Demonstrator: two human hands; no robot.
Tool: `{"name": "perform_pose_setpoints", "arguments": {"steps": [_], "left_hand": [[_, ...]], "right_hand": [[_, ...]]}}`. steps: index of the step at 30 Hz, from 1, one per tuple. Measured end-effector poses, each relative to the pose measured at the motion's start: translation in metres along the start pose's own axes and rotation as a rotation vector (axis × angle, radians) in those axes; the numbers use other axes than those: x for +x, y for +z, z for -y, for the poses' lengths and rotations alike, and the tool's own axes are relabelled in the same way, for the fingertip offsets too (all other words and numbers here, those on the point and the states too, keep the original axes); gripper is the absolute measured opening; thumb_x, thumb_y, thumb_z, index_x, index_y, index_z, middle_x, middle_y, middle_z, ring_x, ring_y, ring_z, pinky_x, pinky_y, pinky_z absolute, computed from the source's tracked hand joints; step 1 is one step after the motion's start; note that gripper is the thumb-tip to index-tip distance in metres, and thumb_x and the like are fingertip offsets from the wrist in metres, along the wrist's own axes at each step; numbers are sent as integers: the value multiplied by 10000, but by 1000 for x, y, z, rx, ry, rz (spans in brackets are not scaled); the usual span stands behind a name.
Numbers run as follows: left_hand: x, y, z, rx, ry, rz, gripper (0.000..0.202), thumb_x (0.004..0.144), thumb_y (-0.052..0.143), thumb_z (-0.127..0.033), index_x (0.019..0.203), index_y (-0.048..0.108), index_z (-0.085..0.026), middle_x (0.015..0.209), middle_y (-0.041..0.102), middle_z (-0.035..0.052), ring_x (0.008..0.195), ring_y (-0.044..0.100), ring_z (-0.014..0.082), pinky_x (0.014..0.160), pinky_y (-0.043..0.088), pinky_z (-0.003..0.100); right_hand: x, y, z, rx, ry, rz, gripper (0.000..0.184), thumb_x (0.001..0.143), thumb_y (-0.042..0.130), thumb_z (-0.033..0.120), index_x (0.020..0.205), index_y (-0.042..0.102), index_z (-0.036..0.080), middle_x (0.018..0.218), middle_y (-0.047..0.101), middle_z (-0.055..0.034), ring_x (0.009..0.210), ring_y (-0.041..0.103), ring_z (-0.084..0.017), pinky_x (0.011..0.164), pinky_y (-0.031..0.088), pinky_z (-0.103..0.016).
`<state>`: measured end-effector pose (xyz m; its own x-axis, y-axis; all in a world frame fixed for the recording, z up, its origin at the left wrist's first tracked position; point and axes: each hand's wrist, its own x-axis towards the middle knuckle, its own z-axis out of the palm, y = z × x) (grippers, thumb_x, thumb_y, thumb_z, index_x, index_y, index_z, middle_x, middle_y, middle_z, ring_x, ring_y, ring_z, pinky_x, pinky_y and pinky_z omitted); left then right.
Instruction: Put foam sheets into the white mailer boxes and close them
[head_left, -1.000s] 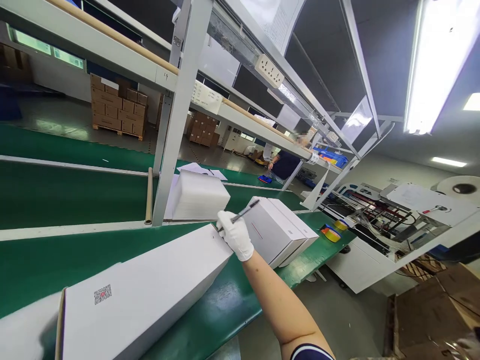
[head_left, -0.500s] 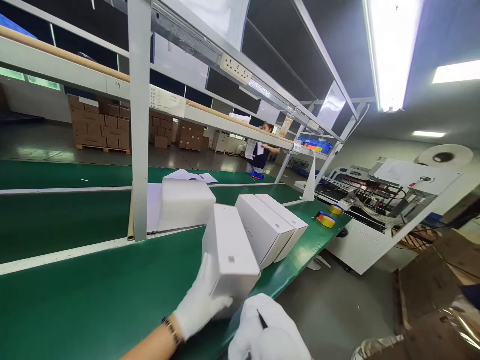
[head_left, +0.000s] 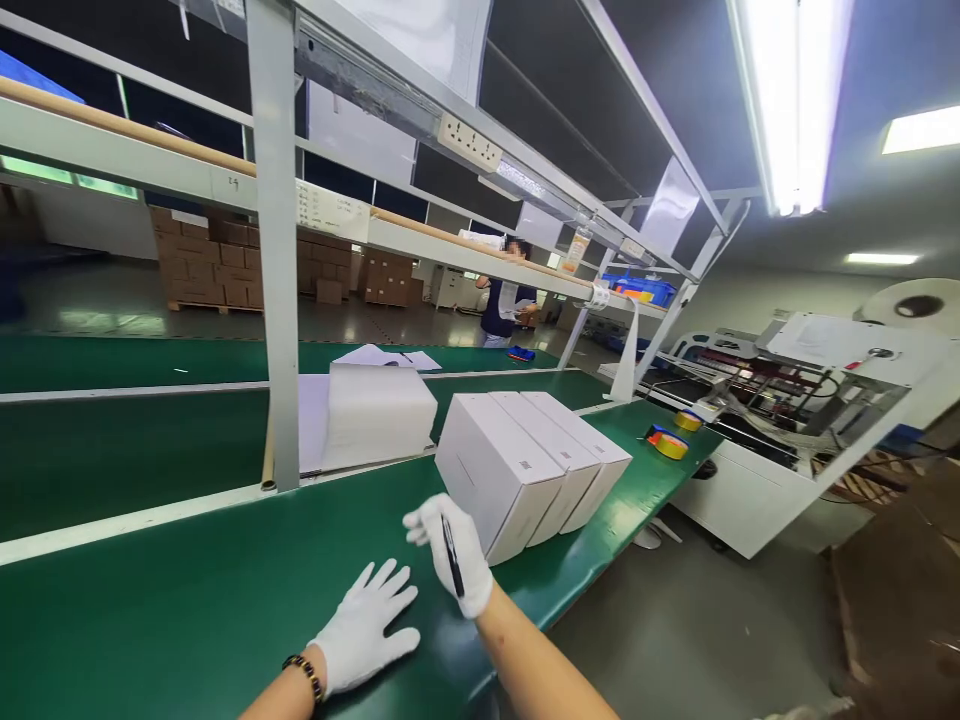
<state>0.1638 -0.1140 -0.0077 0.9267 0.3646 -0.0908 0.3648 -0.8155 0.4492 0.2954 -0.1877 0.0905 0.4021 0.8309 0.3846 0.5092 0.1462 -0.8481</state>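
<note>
Three white boxes stand pressed side by side on the green tabletop, each with a small printed square code on top. My right hand, in a white glove, is closed round a black pen just left of the nearest box's front face. Whether it touches that box I cannot tell. My left hand, gloved in white and with a beaded bracelet at the wrist, is over the green surface with fingers spread. It holds nothing.
Behind the boxes is a stack of white foam sheets beside a grey post. Tape rolls lie near the table's right end. A machine stands beyond. Across the tables a person holds papers.
The nearest box has gone from my left hand to the row with the other two. My left hand has let go and opened. My right hand has moved up and left with the pen.
</note>
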Motion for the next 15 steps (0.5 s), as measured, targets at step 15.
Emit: {"name": "perform_pose_setpoints", "arguments": {"steps": [15], "left_hand": [[-60,-41,81,-160,-363,-347,450,904,443,-466,1285,596,-282,1427,521,37,1408,327,277,1189,86,547]], "right_hand": [[227,35,28,-671,-151,47,340,782,615,501,727,676,171,835,657,-177,812,598,-270,717,421,-367]]}}
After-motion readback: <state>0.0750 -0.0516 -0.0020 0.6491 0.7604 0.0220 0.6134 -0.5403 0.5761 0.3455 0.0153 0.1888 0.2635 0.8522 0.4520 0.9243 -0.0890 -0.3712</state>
